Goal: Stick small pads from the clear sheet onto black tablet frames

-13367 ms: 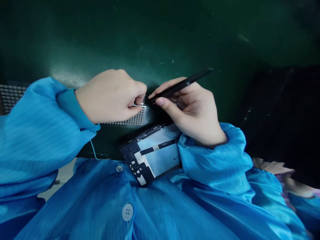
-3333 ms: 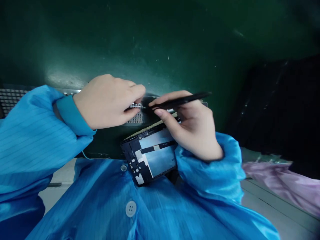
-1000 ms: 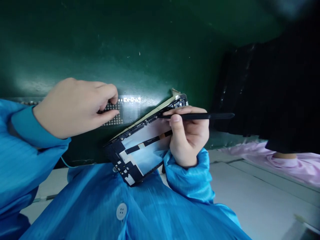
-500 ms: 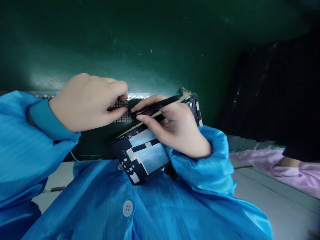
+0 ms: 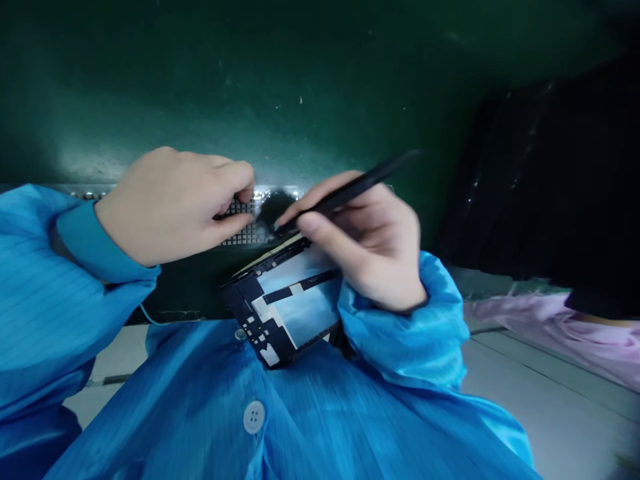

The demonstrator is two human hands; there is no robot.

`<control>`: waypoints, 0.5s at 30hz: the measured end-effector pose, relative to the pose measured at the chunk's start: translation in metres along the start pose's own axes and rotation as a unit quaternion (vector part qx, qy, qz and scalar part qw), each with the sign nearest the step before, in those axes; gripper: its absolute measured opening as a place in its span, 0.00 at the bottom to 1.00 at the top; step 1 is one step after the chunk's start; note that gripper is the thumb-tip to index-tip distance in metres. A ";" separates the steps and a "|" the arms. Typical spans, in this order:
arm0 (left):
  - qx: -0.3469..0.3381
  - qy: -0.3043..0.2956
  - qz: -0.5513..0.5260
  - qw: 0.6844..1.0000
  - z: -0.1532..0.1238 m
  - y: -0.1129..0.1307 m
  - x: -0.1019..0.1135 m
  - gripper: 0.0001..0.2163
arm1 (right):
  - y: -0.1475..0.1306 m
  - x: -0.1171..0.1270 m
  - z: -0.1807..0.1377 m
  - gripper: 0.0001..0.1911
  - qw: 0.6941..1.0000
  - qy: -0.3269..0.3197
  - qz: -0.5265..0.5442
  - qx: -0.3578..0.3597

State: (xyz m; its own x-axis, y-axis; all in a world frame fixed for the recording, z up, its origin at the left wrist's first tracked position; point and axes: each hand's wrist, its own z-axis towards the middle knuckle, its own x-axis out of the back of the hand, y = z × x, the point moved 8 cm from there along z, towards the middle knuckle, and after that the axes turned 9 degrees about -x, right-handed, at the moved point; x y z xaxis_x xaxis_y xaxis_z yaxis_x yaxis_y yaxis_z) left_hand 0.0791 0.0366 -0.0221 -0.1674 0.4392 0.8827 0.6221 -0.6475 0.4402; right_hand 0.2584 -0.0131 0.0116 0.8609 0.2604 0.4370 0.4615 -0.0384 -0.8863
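Note:
My left hand [image 5: 175,207] is closed, thumb and forefinger pinched at a clear sheet [image 5: 240,230] with rows of small dark grey squares. In my right hand [image 5: 370,240] are slim black tweezers [image 5: 360,187], held like a pen and pointing down to the left. Their tip is close to the sheet's right end, where a pale speck shows; I cannot tell whether it is gripped. Below my right hand, an opened tablet-like device [image 5: 300,313] leans tilted between the table edge and my body. It has a black frame, silvery-blue panels and small white pads. My right hand hides its upper right part.
The green tabletop [image 5: 300,80] stretches out ahead, with small scraps on it. Dark, shiny material [image 5: 525,180] lies at the right. Beyond it is another person's pink sleeve [image 5: 525,323]. A thin blue cord [image 5: 150,317] hangs near my left cuff.
My right hand has shifted slightly right with the tweezers, whose rear end now rises farther up and to the right. My left hand and the device have hardly moved.

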 end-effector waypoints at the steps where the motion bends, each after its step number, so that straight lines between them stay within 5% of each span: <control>1: 0.001 0.010 -0.011 1.000 0.000 -0.001 0.001 0.19 | 0.006 0.010 -0.007 0.07 0.998 0.065 0.016 -0.012; 4: -0.007 0.035 -0.038 0.999 -0.002 -0.003 0.002 0.17 | 0.022 0.038 -0.035 0.06 0.969 0.245 0.027 -0.003; 6: -0.015 0.042 -0.037 0.998 -0.003 -0.004 0.002 0.19 | 0.030 0.044 -0.047 0.05 0.956 0.292 0.024 0.017; 15: -0.015 0.054 -0.046 0.997 -0.003 -0.004 0.005 0.33 | 0.040 0.044 -0.048 0.02 0.961 0.274 0.025 0.040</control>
State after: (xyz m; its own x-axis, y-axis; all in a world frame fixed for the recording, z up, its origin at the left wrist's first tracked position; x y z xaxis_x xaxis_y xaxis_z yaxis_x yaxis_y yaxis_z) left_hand 0.0736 0.0398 -0.0187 -0.3061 0.4288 0.8499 0.5775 -0.6261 0.5239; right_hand 0.3251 -0.0499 0.0026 0.8754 -0.2866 0.3892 0.4176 0.0430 -0.9076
